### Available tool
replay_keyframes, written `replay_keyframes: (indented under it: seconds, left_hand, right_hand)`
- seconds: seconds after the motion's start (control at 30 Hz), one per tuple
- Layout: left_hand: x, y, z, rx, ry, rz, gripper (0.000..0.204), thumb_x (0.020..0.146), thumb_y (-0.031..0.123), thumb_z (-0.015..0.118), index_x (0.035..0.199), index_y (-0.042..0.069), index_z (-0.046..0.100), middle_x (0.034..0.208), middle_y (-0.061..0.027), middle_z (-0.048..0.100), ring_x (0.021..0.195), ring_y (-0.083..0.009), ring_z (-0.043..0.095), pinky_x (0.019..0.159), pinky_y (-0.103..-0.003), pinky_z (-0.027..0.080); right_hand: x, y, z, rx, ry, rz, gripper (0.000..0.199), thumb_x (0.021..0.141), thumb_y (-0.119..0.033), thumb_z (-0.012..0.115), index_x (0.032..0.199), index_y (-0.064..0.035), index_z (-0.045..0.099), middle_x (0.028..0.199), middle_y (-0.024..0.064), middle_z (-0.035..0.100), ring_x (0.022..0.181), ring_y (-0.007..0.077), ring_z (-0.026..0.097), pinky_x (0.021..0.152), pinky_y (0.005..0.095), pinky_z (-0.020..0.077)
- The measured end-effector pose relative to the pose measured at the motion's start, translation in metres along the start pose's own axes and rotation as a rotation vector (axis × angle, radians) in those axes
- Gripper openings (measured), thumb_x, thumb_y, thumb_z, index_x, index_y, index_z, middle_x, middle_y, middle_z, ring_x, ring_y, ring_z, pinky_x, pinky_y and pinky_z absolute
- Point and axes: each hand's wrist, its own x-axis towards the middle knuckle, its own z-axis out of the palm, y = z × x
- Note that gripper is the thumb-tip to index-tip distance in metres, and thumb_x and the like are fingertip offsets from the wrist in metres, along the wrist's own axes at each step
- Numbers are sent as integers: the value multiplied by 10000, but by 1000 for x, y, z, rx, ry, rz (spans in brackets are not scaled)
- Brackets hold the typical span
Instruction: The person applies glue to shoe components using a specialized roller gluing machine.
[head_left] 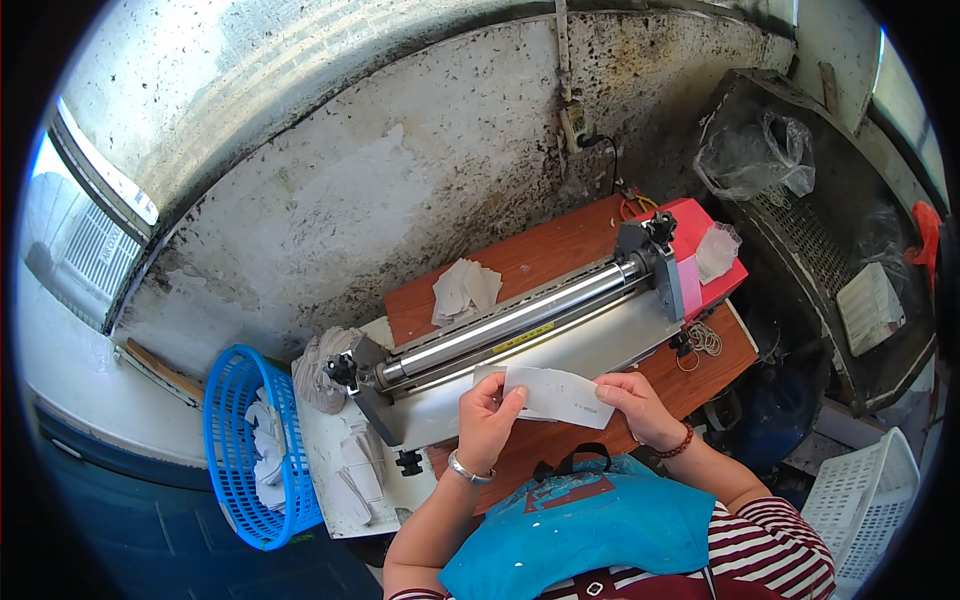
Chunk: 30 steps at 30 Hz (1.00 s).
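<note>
In front of my body I hold a thin white flat piece [562, 394], curved along its edges and bearing small dark print; I cannot tell whether it is paper or leather. Its left end is pinched between the thumb and fingers of my left hand [484, 422]. At the other end the thumb and fingers of my right hand [645, 410] grip it. A further pale layer shows by the left fingers. Just beyond both hands lies a bench machine with long silver rollers [515, 325] and a metal feed plate [620, 337].
White pieces [466, 290] lie behind the machine on the brown board [408, 308]. A blue basket [228, 440] with white pieces stands left, near stacked pieces [358, 475] and a cloth bundle [322, 370]. Right are a red housing [722, 285], a wire loop bundle [705, 340] and a white basket [850, 500].
</note>
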Motion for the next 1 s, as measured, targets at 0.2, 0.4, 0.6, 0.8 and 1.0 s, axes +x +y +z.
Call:
replay_keyframes:
  seconds: [0.2,0.4,0.6,0.8,1.0]
  left_hand:
    - [-2,0,-1,0,12,-9,181,873,56,597,1031,-27,623,880,-3,634,759,-47,549,701,-213,473]
    - [-9,-8,-5,31,26,-36,188,876,76,599,1034,-22,627,885,0,632,767,-48,548,698,-211,471]
    - [-28,-19,-17,16,36,-104,196,875,75,603,1042,-24,629,892,0,632,769,-42,545,696,-204,468]
    - [-47,-27,-23,21,44,-168,211,871,61,607,1062,-27,623,897,2,634,765,-40,547,691,-202,467]
    - [-56,-29,-27,48,51,-186,205,874,64,605,1055,-29,623,899,0,638,768,-40,548,692,-200,464]
  right_hand:
    - [-2,0,2,-17,35,23,222,908,-169,565,1017,5,649,891,13,649,798,57,561,726,220,452]
    - [-2,0,6,-35,51,37,201,897,-158,583,996,1,654,870,8,644,776,57,557,706,222,459]
    - [-6,9,9,-85,50,131,197,896,-158,585,985,2,655,852,6,641,753,55,554,689,216,461]
    - [-10,25,8,-70,26,172,190,900,-154,579,983,-1,655,846,5,639,739,47,551,662,206,463]
    - [-14,30,12,-70,1,221,183,904,-146,573,982,-2,653,843,-1,633,749,44,554,675,206,468]
